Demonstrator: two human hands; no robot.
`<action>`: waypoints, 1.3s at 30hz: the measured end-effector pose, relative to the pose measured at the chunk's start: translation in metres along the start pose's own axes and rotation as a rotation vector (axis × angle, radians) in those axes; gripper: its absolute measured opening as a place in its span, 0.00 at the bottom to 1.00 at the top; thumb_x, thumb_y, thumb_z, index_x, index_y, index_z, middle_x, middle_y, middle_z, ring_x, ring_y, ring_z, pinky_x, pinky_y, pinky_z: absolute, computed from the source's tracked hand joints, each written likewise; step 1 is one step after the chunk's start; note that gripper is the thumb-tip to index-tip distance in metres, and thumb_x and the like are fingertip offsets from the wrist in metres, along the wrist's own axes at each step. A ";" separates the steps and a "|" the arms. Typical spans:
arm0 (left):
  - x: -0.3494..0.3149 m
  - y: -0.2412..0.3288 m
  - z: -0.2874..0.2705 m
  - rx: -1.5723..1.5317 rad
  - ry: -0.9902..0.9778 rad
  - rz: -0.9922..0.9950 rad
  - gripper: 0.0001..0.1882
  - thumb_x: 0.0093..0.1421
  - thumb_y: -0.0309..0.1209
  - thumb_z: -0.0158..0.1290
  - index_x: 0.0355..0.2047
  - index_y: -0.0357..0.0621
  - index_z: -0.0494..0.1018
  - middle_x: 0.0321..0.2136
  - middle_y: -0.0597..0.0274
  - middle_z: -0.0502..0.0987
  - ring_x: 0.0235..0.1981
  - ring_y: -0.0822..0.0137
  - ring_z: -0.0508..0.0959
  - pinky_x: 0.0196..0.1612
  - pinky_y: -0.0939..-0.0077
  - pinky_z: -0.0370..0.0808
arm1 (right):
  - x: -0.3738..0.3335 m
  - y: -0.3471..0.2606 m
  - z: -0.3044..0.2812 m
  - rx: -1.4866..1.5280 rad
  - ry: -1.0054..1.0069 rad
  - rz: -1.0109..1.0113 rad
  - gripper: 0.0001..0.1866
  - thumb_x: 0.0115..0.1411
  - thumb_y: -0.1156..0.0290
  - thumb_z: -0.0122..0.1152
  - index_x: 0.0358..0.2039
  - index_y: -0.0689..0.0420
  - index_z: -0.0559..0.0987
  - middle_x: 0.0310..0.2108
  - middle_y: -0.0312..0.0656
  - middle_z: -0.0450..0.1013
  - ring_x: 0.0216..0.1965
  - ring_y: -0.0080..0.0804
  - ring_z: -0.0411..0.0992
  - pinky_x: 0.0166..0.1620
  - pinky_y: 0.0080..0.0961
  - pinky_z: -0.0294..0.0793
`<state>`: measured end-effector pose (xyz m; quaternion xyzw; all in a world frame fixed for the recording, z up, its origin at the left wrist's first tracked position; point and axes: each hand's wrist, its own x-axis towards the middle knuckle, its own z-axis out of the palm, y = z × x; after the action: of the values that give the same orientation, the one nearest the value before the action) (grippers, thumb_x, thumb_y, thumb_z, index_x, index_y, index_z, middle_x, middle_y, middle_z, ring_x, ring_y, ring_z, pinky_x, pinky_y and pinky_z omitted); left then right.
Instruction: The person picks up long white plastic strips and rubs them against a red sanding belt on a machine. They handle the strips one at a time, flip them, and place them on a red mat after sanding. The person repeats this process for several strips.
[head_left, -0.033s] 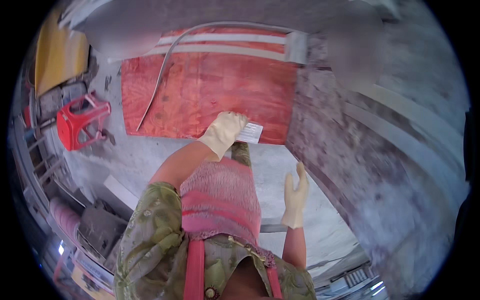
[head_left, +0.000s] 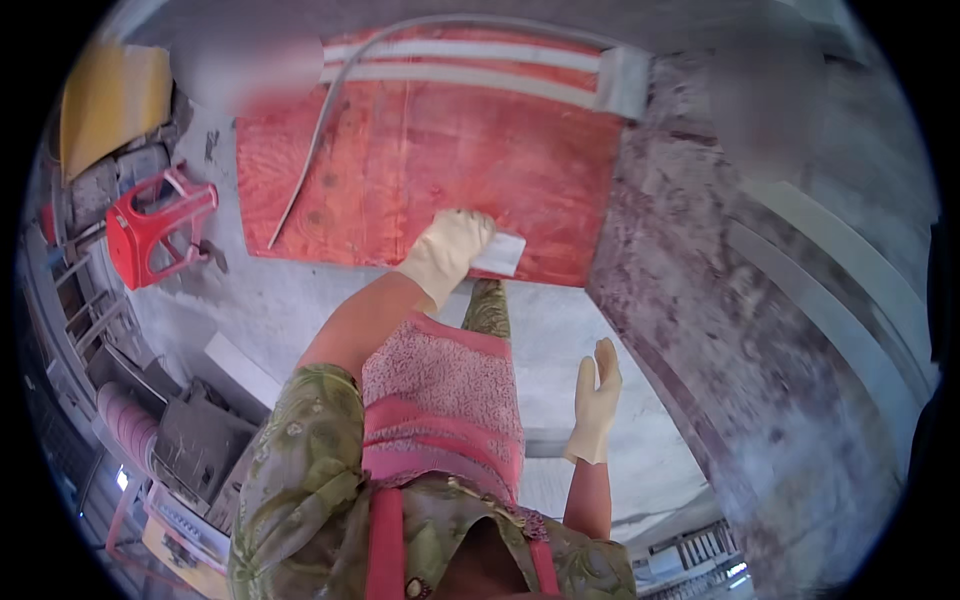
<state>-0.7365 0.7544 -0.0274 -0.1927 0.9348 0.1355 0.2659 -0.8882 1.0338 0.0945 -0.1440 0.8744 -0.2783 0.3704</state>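
A red board or table top [head_left: 510, 150] lies ahead of me. On it, near its front edge, rests my left hand [head_left: 448, 250] in a cream glove, its fingers curled closed on a flat whitish rectangular piece [head_left: 500, 254]. That piece sticks out to the right of the hand; its material is hard to make out. My right hand [head_left: 594, 400], also gloved, hangs in the air at the right, fingers stretched and thumb apart, holding nothing. A thin grey strip [head_left: 320, 140] curves over the board's left part and far side.
Two pale straight strips [head_left: 470, 78] run along the board's far side, with a whitish block [head_left: 622, 82] at their right end. A red plastic stool [head_left: 150, 228] stands at the left, below a yellow sheet [head_left: 115, 105]. Long pale strips [head_left: 820, 250] lie at the right.
The view has shifted slightly, so the board appears a little higher and wider. Both hands keep their shape; the left stays at the whitish piece, and the right appears slightly lower.
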 end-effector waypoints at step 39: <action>-0.113 -0.011 -0.613 -1.292 1.107 0.891 0.22 0.74 0.39 0.51 0.56 0.30 0.74 0.54 0.48 0.77 0.59 0.61 0.76 0.67 0.67 0.68 | -0.061 -0.107 -0.085 0.577 0.287 -0.081 0.24 0.72 0.61 0.49 0.62 0.63 0.70 0.42 0.48 0.81 0.43 0.33 0.79 0.49 0.30 0.78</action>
<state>-0.9166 0.5591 0.5369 0.0340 0.6600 0.6031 -0.4467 -0.9035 1.0086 0.2413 -0.0272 0.7964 -0.5467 0.2574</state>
